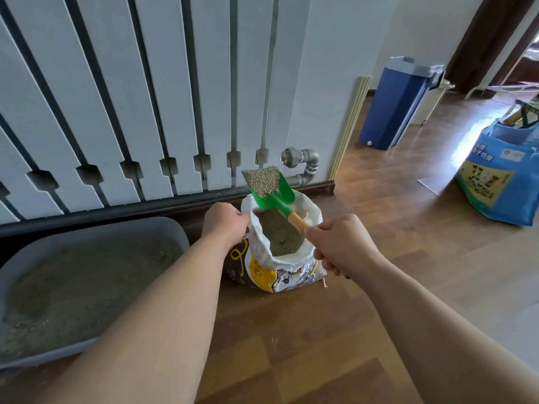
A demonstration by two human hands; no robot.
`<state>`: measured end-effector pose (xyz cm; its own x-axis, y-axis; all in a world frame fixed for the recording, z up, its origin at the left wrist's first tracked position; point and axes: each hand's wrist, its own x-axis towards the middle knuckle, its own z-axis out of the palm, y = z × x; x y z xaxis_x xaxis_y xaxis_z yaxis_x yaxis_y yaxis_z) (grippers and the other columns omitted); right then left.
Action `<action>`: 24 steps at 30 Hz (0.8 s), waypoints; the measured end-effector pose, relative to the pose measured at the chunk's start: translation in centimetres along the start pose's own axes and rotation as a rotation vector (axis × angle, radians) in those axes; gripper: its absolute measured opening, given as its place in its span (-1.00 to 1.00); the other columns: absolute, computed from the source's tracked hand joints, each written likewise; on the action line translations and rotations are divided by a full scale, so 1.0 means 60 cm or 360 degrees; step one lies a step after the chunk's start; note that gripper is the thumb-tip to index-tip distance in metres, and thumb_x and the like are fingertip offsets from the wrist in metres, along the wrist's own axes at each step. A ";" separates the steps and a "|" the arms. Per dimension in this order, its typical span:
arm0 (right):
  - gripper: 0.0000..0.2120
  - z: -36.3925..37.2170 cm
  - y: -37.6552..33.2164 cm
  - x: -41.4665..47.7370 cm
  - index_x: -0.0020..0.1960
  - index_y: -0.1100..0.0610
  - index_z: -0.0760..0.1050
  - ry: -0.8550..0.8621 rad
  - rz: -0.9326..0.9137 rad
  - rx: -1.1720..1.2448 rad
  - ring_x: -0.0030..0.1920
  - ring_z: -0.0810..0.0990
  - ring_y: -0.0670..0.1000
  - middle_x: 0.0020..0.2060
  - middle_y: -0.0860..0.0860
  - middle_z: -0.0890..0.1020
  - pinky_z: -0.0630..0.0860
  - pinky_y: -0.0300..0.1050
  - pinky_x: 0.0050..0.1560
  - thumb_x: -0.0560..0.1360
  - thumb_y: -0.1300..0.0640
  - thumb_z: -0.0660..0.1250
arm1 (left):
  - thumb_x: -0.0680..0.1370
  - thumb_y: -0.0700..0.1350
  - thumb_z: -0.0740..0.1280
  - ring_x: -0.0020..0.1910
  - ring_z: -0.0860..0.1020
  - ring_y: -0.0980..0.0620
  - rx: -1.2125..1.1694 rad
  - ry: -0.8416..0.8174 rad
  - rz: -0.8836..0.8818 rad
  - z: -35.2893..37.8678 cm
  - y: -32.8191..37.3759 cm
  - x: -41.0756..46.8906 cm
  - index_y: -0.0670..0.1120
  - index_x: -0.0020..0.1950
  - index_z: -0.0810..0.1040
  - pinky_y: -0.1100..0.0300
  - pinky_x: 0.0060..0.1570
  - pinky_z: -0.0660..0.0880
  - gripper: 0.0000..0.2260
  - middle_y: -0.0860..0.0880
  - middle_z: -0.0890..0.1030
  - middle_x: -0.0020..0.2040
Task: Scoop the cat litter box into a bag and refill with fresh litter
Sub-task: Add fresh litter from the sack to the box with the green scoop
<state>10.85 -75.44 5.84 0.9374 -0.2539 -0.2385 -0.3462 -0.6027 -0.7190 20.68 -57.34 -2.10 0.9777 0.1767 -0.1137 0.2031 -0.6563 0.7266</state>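
Note:
A grey litter box (175, 228) sits on the floor at the left, with brownish litter spread inside. Right of it stands an open white litter bag (288, 272) with yellow cartoon print, half full of litter. My left hand (224, 225) grips the bag's left rim. My right hand (338, 243) grips the wooden handle of a green scoop (284, 198). The scoop's blade is raised above the bag's far rim and carries a heap of litter grains.
A white radiator (145, 97) with a metal pipe (306, 164) runs along the wall behind the box and bag. A blue bin (396, 106) stands at the back right. A blue and yellow sack (501, 176) sits at the far right on the wooden floor.

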 end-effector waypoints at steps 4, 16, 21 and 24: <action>-0.77 0.027 -0.036 0.007 -0.25 0.17 0.59 -0.0111 -0.0104 0.0000 -0.74 0.32 -0.10 -0.66 -0.04 0.47 0.24 -0.37 -0.65 0.53 0.11 0.28 | 0.55 -0.06 0.30 -0.32 0.65 -0.09 -0.0195 0.0070 -0.0127 -0.023 -0.046 0.000 -0.18 -0.25 0.64 -0.04 -0.12 0.64 -0.73 -0.10 0.67 -0.34; -0.77 0.223 -0.103 0.008 -0.06 0.14 0.65 -0.0624 -0.0205 -0.0133 -0.54 0.41 -0.02 -0.43 0.06 0.57 0.38 -0.22 -0.55 0.55 0.03 0.29 | 0.54 -0.08 0.31 -0.27 0.54 -0.06 0.0421 0.0068 -0.0544 -0.135 -0.297 -0.077 -0.13 -0.33 0.57 0.23 -0.30 0.35 -0.74 -0.06 0.61 -0.28; -0.60 0.316 -0.117 0.013 -0.11 0.22 0.65 -0.0687 -0.0333 -0.0428 -0.51 0.49 0.01 -0.40 0.09 0.62 0.50 -0.14 -0.49 0.55 -0.12 0.28 | 0.48 -0.14 0.34 -0.31 0.51 -0.04 0.0338 0.0114 -0.0737 -0.184 -0.383 -0.109 -0.15 -0.32 0.56 0.20 -0.30 0.35 -0.82 -0.05 0.54 -0.35; -0.60 0.373 -0.127 0.025 -0.20 0.16 0.61 -0.0576 -0.0525 -0.0750 -0.41 0.57 0.01 -0.39 0.03 0.60 0.59 -0.08 -0.38 0.55 -0.15 0.26 | 0.48 -0.16 0.33 -0.43 0.42 0.01 0.0347 0.0097 -0.0823 -0.200 -0.418 -0.119 -0.11 -0.41 0.43 0.19 -0.38 0.32 -0.75 -0.02 0.45 -0.43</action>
<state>15.77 -54.28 -3.68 0.9223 0.2195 -0.3180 0.0569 -0.8912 -0.4500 7.94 -33.35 -11.38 0.7445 0.5534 -0.3735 0.6675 -0.6082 0.4295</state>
